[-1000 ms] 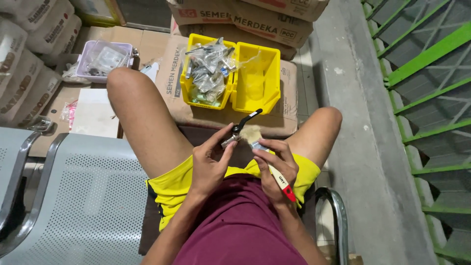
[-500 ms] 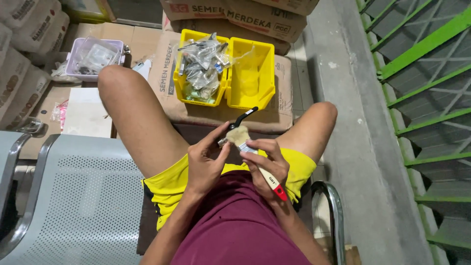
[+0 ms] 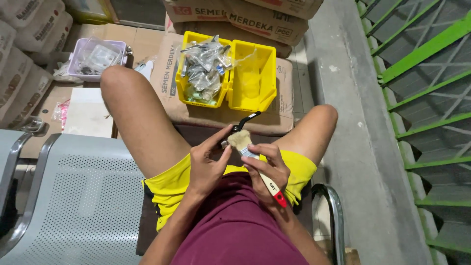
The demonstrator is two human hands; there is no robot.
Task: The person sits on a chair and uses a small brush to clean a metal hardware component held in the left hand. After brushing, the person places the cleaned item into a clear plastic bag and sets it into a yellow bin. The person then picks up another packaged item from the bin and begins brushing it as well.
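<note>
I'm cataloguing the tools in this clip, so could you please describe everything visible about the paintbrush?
The paintbrush is small and flat, with pale, fluffy bristles, a silvery metal band and a light handle that looks wooden and ends in a red tip. It lies tilted, bristles up and away from the person, red tip toward the lap. The right hand grips its handle; its bristles meet a small dark metal part pinched in the left hand.

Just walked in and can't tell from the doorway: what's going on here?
A person sits on a perforated metal bench. The right hand grips a paintbrush with its bristles against a small black metal part pinched in the left hand. On a cardboard box in front sit two yellow bins: the left bin holds bagged hardware, the right bin only clear plastic.
</note>
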